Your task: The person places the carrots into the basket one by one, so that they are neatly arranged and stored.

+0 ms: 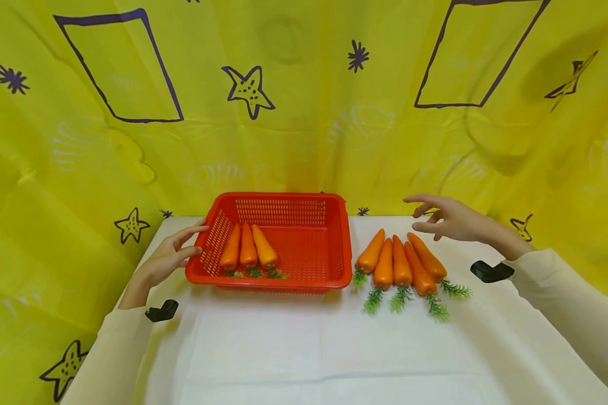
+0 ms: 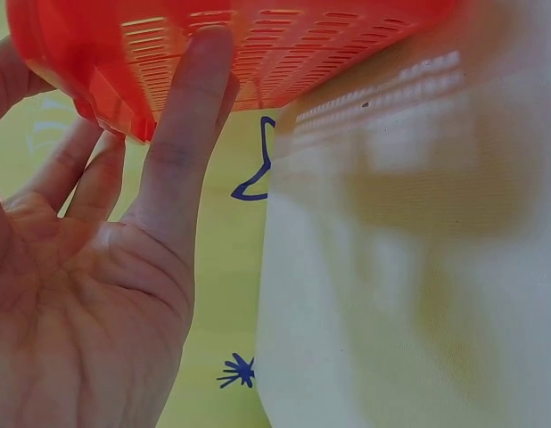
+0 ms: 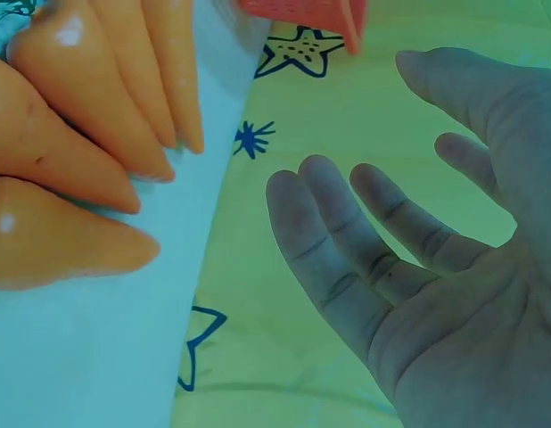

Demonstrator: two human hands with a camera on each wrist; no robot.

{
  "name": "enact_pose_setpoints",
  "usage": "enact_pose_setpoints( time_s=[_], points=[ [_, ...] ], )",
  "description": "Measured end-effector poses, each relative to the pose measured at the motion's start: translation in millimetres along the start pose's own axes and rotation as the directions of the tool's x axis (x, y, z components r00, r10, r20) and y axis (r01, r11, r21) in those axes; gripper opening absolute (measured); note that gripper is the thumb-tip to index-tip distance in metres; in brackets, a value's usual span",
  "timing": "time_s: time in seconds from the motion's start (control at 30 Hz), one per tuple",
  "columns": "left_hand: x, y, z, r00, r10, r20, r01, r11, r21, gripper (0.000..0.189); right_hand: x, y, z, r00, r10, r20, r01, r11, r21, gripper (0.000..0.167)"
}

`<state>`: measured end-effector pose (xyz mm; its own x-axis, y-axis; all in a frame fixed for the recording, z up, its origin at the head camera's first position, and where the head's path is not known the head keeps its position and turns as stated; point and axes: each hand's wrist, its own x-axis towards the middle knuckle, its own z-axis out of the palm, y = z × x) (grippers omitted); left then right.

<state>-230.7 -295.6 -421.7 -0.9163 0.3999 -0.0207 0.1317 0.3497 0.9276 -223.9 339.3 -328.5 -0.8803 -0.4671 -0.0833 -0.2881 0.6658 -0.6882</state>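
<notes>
Right hand point(image 1: 448, 218): up near the tips of the loose carrots point(image 1: 402, 267), fingers spread in a relaxed way, got hold of nothing.
Left hand point(image 1: 164, 259): up against the left side of the red plastic basket point(image 1: 311, 283), fingers fairly straight and apart, touching it rather than clutching it.
Loose bunch: five, side by side on the white tablecloth point(image 1: 263, 343), just right of the basket.
Basket carrots point(image 1: 248, 250): three more lying inside, over on the left.
Pointing: tips away from the person, green tops point(image 1: 400, 298) toward them, both groups. Long axes run roughly front to back; the five fan wider at the leafy end, with the far right one slanting most.
Feel: shiny, so I'd guess fake, light and stiff, bit slippery, not fragile. Greens probably bend.
Where to grab: round the fat part, I reckon; that skinny tip looks easy to lose.
</notes>
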Motion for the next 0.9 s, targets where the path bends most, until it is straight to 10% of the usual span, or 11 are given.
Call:
enact_pose_setpoints(
  time_s=[0.9],
  points=[
    [1.4,-1.5,-1.1,1.000,0.007,0.012,-0.007,1.000,-0.010,0.053,-7.7,89,39,0.982,0.154,0.106,-0.167,0.979,0.116,0.069]
  ],
)
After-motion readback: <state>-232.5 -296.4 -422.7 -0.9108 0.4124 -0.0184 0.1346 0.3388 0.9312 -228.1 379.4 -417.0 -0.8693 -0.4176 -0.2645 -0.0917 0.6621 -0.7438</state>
